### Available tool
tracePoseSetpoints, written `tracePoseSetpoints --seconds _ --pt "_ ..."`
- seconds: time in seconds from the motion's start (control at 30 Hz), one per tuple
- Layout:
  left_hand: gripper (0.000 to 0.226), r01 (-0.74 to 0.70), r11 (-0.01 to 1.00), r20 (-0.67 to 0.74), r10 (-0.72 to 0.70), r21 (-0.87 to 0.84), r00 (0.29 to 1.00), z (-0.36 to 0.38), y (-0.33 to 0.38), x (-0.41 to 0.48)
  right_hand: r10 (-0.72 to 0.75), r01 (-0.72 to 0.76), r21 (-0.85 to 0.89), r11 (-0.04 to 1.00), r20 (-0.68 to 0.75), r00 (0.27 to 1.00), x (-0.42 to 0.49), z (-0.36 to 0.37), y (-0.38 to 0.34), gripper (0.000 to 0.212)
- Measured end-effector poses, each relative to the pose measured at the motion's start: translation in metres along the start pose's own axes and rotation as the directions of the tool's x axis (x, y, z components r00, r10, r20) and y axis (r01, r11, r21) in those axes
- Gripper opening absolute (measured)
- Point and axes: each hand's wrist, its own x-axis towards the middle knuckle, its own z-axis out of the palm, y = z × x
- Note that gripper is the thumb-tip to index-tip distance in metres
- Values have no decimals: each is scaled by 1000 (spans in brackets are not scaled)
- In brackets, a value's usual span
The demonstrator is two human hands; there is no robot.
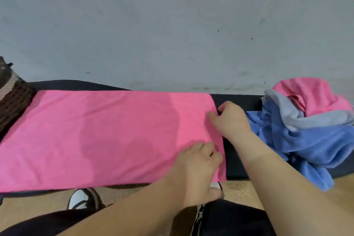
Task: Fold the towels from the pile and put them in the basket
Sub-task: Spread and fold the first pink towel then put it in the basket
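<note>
A pink towel [99,136] lies flat along a black bench [237,161], folded to a long rectangle. My right hand [229,120] pinches the towel's far right corner with curled fingers. My left hand [199,161] pinches the near right corner at the towel's right edge. To the right sits the pile of towels [306,128], blue, grey and pink, crumpled together. A brown woven basket [13,99] stands at the far left end of the bench, only partly in view.
A pale grey wall [172,25] rises right behind the bench. Below the bench's front edge are a tan floor [47,203], my white and black shoes [82,199] and dark trouser legs.
</note>
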Motion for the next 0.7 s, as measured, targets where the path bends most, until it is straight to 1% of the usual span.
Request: tracePoseSetpoints --seconds 0.03,0.07,0.1,0.13,0.17,0.2,0.27,0.33,0.37,0.43,0.47,0.57,0.6,0.7 --pt "60 7 998 18 -8 70 1000 6 4 -1 10 -10 -8 1000 7 1000 1 1 -1 40" --pt "60 12 990 30 -16 139 999 10 7 -3 15 -14 -21 1000 23 1000 2 2 -3 44" --pt "57 13 981 12 -15 195 1000 13 8 -5 15 -14 -28 1000 45 999 2 2 -5 46" --pt "53 8 978 -12 -6 210 1000 15 7 -7 17 -16 -19 1000 67 998 2 3 -6 47" --pt "49 -8 982 -36 15 187 999 15 5 -8 13 -14 8 1000 80 997 1 3 -7 46" --pt "43 -25 991 -46 32 133 998 15 0 -10 2 -6 52 999 84 996 1 1 -9 43" --pt "27 -23 999 -74 21 -23 997 13 -8 -14 -30 18 200 980 56 998 -1 -3 -11 28" --pt "12 30 976 -87 -49 -215 995 5 -12 -20 -29 19 377 926 20 999 -3 -5 -11 14" --pt "9 69 947 -100 -105 -315 989 1 -12 -23 -31 17 447 894 24 999 -4 -5 -10 12" --pt "28 154 870 -118 -234 -468 965 -9 -10 -27 -49 11 518 856 60 997 -4 -3 -8 15" --pt "37 178 840 -107 -268 -512 957 -12 -9 -28 -63 14 524 851 77 995 -4 -3 -9 19" --pt "45 193 764 -77 -301 -615 950 -18 -11 -32 -119 54 512 857 96 988 -2 -5 -16 48" --pt "47 201 735 -61 -313 -648 948 -19 -11 -34 -123 57 505 861 98 988 -1 -5 -20 51" --pt "49 194 671 -34 -311 -716 950 -23 -12 -38 -131 72 465 882 97 987 0 -4 -30 40"
